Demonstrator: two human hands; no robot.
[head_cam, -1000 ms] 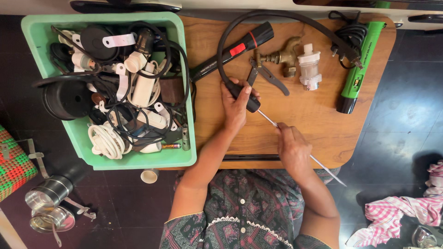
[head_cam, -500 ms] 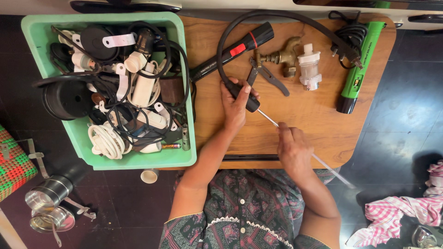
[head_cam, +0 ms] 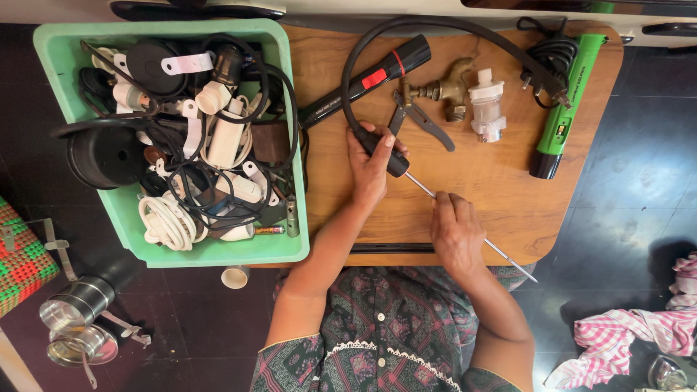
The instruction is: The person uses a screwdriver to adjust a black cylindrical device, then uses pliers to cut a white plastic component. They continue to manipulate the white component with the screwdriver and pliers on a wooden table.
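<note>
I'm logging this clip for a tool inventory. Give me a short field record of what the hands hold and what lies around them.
left hand: grips the black handle of a long thin-shafted screwdriver
right hand: on the slim metal shaft, whose tip passes the table edge
surface: round-cornered wooden table
beside hands: dark pliers, brass tap, clear plastic fitting, green tester pen, black hose
left side: green plastic bin of cables and fittings

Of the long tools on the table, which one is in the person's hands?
The screwdriver: the left hand grips its black handle and the right hand covers its thin shaft. The black torch and green tester lie untouched.
</note>
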